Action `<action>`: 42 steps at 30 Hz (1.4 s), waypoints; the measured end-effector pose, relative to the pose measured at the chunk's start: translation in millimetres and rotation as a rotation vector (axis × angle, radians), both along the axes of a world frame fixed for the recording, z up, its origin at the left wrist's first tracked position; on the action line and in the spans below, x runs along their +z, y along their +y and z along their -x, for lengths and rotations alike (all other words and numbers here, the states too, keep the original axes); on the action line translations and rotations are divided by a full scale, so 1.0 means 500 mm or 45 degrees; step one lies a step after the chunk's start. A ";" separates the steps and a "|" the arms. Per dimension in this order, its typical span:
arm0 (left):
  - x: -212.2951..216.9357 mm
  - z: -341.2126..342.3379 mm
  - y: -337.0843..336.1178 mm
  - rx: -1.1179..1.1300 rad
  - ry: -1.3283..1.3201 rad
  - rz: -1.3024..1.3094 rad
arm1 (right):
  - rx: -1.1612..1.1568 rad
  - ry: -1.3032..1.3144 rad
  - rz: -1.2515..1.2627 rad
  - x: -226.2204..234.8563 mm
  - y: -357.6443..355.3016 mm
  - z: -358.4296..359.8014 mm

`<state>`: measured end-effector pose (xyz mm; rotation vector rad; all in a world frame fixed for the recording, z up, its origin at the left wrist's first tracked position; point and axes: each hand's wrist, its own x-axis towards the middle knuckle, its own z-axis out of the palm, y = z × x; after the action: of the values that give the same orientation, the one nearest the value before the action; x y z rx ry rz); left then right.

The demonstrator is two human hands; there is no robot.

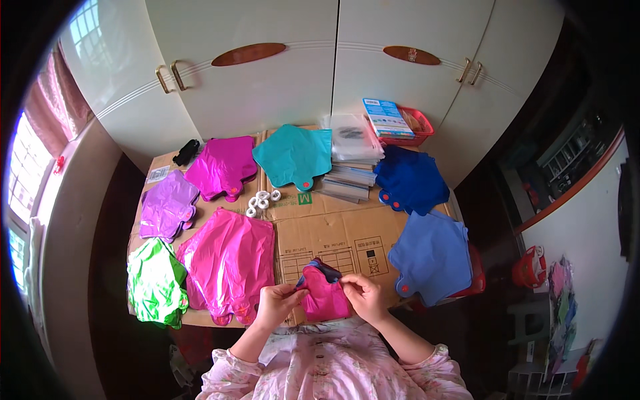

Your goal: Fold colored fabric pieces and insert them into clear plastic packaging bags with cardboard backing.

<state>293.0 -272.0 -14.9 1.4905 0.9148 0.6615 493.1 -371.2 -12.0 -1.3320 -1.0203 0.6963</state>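
Observation:
Close to my body, at the near edge of the cardboard, I hold a small bundle of folded foil balloons [325,300], bright pink with dark blue showing at the top. My left hand [275,305] pinches its left upper edge. The fingertips of my right hand [367,297] are closed on its right upper edge. Flat star-shaped foil balloons lie around: a large pink pile [230,263] beside my left hand, and a light blue pile [433,253] beyond my right hand. Small red dots mark several of their tabs.
Cardboard [320,230] covers the table. Around it lie green [157,280], lilac [167,203], magenta [220,163], teal [293,155] and dark blue balloons [413,179]. White ribbon rolls [263,199], clear plastic sleeves [355,141] and a red basket [421,123] sit farther back, before white cabinets [267,87].

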 end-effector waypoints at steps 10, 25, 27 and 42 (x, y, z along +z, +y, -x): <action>0.023 -0.027 0.012 -0.092 -0.056 0.215 | 0.069 0.283 0.206 0.015 0.017 -0.022; 0.011 -0.042 0.050 -0.150 -0.068 0.574 | 0.543 -0.030 0.589 0.036 0.083 -0.112; 0.016 -0.047 0.064 -0.121 -0.045 0.579 | 0.546 -0.035 0.607 0.038 0.092 -0.113; 0.000 -0.063 0.054 -0.374 0.615 -1.266 | 0.422 -0.903 0.221 0.003 0.126 -0.128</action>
<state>324.4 -244.9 -15.0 2.7003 0.7011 0.5621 557.3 -308.3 -10.4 -1.6254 -1.8112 0.5669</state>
